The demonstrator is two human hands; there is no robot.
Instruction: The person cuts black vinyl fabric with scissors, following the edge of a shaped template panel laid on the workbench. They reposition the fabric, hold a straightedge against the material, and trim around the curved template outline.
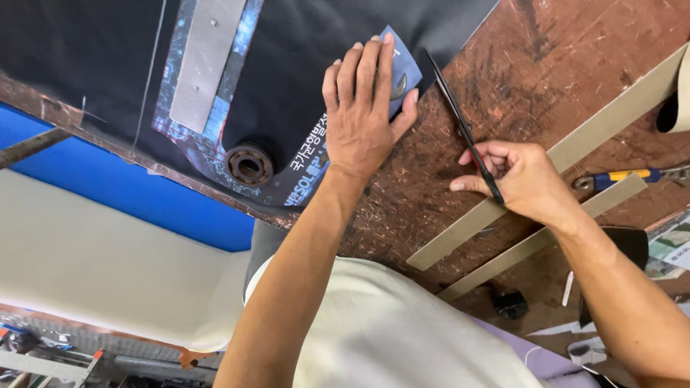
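Observation:
My left hand lies flat, fingers apart, on a dark printed sheet spread over a scratched brown worktable, pressing down near the sheet's blue corner. My right hand grips the handles of long black scissors, whose closed blades point up along the sheet's right edge. The scissor tip reaches close to my left fingers without touching them.
A round metal bearing and a grey metal plate rest on the sheet. Two long beige strips lie across the table under my right hand. A yellow-and-blue handled tool lies at the right, with a cardboard roll beyond it.

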